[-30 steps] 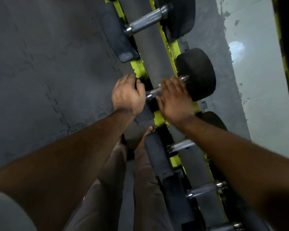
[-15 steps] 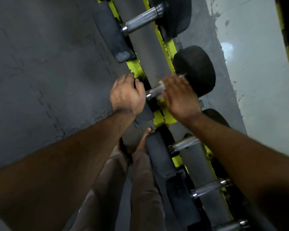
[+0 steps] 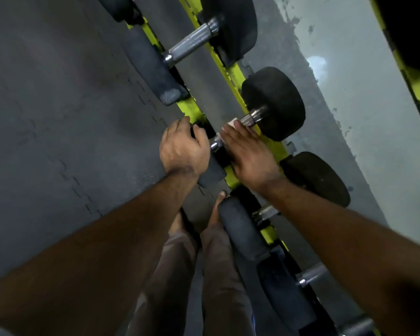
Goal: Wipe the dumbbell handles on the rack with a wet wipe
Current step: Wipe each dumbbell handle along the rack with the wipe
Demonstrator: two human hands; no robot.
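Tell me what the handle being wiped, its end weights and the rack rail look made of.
Handle: bare metal, probably steel; silvery, shiny, knurled. End weight: likely rubber coating; matte black, no glare. Rack rail: looks like painted metal; yellow-green, chipped.

Dumbbells [image 3: 273, 103] across rack [image 3: 230, 76], floor mat [image 3: 58, 117] left

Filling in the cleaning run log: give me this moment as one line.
left hand: grips near dumbbell head | right hand: presses wet wipe on dumbbell handle | rack: yellow

Right hand [image 3: 249, 156] on dumbbell handle [image 3: 249, 120]
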